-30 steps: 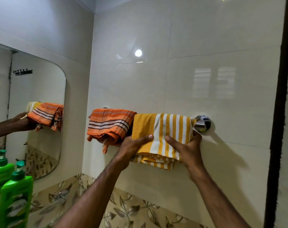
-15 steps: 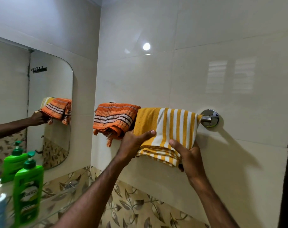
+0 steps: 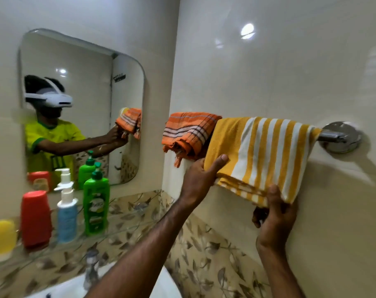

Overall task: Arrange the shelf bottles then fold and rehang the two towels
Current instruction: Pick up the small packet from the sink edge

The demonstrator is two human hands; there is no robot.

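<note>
The yellow-and-white striped towel (image 3: 260, 155) is draped, folded, over the chrome towel rail (image 3: 330, 136) on the tiled wall, just left of the rail's round wall mount. Its lower left corner is pinched by the left hand (image 3: 199, 179), with the thumb laid across the front of the cloth and the fingers tucked behind. Its lower right edge is gripped by the right hand (image 3: 275, 214), the thumb pressed on the front and the fingers curled underneath. Just beside it on the left, touching it, the orange striped towel (image 3: 188, 133) is hung folded over the same rail.

Well to the left, on the glass shelf (image 3: 122, 224) below the mirror (image 3: 86, 82), four bottles are lined up in a row: a yellow bottle (image 3: 2, 239), a red bottle (image 3: 35, 218), a white and blue pump bottle (image 3: 66, 211) and a green pump bottle (image 3: 96, 203). A tap (image 3: 91, 269) and part of a white basin (image 3: 75, 287) are seen below the shelf.
</note>
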